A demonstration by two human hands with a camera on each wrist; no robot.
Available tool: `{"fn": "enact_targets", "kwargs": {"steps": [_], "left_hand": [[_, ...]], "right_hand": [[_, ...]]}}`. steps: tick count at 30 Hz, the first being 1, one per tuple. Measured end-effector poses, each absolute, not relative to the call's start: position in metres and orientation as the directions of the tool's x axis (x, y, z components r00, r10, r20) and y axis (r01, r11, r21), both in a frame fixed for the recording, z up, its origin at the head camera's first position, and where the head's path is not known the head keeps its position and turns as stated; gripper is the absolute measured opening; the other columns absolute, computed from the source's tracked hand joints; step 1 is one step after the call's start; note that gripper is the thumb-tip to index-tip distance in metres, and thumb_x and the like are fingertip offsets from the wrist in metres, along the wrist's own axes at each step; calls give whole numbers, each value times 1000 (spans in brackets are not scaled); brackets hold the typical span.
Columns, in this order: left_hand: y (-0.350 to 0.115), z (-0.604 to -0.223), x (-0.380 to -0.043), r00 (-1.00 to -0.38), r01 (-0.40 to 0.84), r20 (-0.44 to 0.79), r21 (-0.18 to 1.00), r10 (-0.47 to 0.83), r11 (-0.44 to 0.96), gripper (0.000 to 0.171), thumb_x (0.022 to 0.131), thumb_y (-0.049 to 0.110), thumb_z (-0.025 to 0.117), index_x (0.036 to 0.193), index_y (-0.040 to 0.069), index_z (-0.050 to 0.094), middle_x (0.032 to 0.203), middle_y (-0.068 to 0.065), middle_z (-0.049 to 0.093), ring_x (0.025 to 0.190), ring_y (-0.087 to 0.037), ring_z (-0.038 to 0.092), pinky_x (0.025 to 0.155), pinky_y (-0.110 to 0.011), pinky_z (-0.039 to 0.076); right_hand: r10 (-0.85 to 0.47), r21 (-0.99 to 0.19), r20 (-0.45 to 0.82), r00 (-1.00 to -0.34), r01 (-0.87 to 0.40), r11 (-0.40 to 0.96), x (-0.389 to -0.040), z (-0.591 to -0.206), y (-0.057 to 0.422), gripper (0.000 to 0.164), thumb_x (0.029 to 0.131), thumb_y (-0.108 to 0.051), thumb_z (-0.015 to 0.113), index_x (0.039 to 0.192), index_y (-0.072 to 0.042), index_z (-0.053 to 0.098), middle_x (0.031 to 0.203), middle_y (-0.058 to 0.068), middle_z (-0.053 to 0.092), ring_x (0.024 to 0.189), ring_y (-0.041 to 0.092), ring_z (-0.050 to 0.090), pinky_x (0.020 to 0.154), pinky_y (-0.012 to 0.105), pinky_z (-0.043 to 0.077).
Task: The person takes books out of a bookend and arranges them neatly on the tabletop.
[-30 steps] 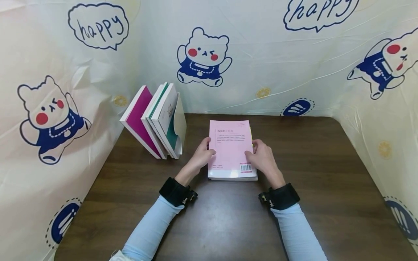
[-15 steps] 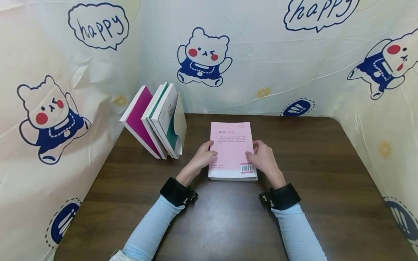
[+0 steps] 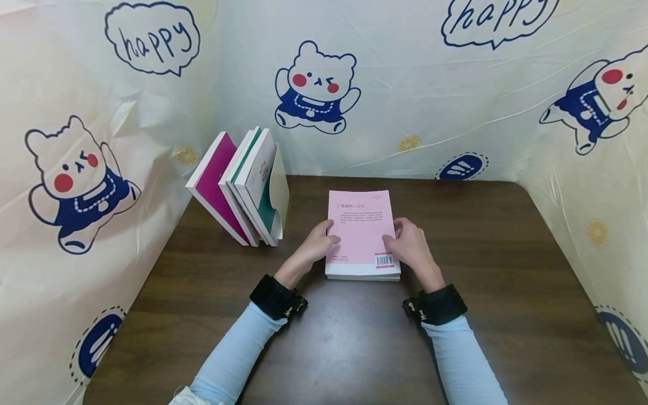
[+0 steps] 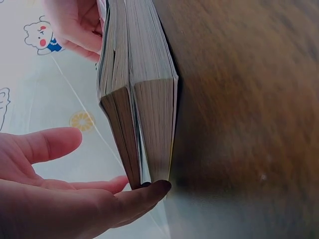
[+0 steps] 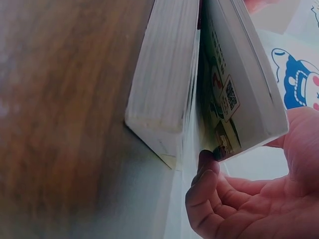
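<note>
A pink paperback book (image 3: 360,236) with a barcode lies on top of a thick book (image 4: 154,124) on the table. At the stack's left side is my left hand (image 3: 312,247); its straight fingers touch the books' edges, and the thumb stands raised in the left wrist view. My right hand (image 3: 412,247) pinches the pink book's right edge, thumb over the cover and curled fingertips under it. In the right wrist view, a wedge-shaped gap shows between the upper book and the thick one. The thick book's cover is mostly hidden.
Several books (image 3: 215,185) lean in a cream bookend holder (image 3: 279,194) at the back left of the dark wooden table (image 3: 481,253). A patterned cloth (image 3: 385,84) with cartoon bears hangs around the table's back and sides.
The pink book has slid slightly right and its far end has come a little nearer. My left hand has followed it slightly rightward; my right hand has barely moved.
</note>
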State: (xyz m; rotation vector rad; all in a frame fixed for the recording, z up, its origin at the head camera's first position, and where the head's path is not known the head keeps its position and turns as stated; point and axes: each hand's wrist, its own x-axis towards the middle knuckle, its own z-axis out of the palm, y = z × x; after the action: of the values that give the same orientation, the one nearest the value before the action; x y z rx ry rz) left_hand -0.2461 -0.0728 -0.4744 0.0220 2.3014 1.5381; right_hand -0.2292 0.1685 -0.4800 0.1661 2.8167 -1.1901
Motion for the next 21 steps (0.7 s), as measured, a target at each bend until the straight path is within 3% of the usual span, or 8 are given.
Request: {"fn": "enact_targets", "kwargs": {"steps": [12,21], "left_hand": [[-74,-475,-244,-922,-152,-283,893,265,424,65,104,12,53,160,-6,26,171,-27,24,158,-39,20,129,-58,18],[-74,-474,-243,-912,-153,-299,883,282,443,68,104,16,54,162,-5,23,173,-26,21,159,-38,18,129,-58,18]], "right_hand": [[56,-707,-131,-990,133,694,-227,-482,168,60,97,-25,67,146,4,48,92,18,64,73,30,60,59,33,44],[50,-696,-168,-985,154,701,-226,-481,169,61,98,-27,66,148,2,46,100,19,64,83,32,63,65,35,49]]}}
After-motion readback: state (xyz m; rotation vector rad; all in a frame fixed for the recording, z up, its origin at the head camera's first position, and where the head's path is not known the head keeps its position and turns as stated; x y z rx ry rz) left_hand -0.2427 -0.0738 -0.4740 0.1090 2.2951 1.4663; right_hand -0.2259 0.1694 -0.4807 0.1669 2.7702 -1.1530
